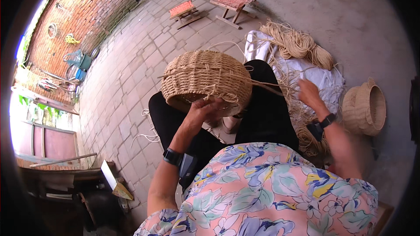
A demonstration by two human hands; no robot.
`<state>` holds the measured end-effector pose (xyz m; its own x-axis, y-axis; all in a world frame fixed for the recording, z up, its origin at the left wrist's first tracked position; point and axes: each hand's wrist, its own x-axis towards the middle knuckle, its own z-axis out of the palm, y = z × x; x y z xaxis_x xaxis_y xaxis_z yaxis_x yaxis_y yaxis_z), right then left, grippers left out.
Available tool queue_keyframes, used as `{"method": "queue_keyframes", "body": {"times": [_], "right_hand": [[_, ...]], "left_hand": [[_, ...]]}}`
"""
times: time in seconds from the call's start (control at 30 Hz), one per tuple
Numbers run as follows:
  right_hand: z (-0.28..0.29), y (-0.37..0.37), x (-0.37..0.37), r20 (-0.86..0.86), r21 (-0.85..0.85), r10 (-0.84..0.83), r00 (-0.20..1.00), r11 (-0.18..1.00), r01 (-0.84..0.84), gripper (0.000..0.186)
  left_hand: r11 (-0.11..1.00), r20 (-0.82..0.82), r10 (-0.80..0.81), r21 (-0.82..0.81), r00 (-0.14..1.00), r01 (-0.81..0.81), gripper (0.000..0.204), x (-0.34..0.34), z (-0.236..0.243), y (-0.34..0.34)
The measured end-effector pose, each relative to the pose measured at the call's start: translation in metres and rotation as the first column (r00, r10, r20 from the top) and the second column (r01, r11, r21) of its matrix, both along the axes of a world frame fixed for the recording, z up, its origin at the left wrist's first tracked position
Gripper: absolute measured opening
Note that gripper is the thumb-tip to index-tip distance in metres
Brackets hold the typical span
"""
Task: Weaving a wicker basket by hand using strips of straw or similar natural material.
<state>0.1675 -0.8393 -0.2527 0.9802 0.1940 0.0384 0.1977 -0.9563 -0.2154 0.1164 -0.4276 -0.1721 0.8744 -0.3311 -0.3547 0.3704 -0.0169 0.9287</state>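
Observation:
A round basket (205, 72) woven from tan cord rests tilted on my knees, its opening facing me. My left hand (206, 108) grips its near rim, the fingers partly hidden inside the opening. From the basket's right side, strands of cord (266, 85) stretch toward my right hand (308, 91). That hand is closed out to the right, above a white cloth (321, 81), pinching the cord; the fingertips are small and partly hidden. Loose strands tangle between my right knee and the cloth.
A thick hank of cord (299, 43) lies on the cloth's far end. A second woven basket (363, 108) lies at the right near the wall. Two low folding stools (232, 1) stand ahead on the paving. Left, a white card (111, 178) leans by dark furniture.

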Motion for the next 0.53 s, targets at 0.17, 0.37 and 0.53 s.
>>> {"method": "queue_keyframes", "body": {"times": [0.17, 0.37, 0.53], "right_hand": [[0.089, 0.137, 0.013, 0.320, 0.693, 0.290, 0.902, 0.578, -0.432, 0.017], [0.108, 0.162, 0.004, 0.325, 0.728, 0.234, 0.916, 0.557, -0.400, 0.008], [0.073, 0.121, 0.002, 0.247, 0.775, 0.088, 0.965, 0.580, -0.251, 0.005]], "left_hand": [[0.828, 0.548, -0.348, 0.559, 0.761, -0.024, 0.023, 0.026, -0.019, -0.001], [0.949, 0.596, -0.168, 0.314, 0.785, -0.035, 0.036, 0.033, -0.024, -0.025], [0.902, 0.586, -0.212, 0.426, 0.783, -0.075, 0.039, 0.033, -0.035, -0.023]]}}
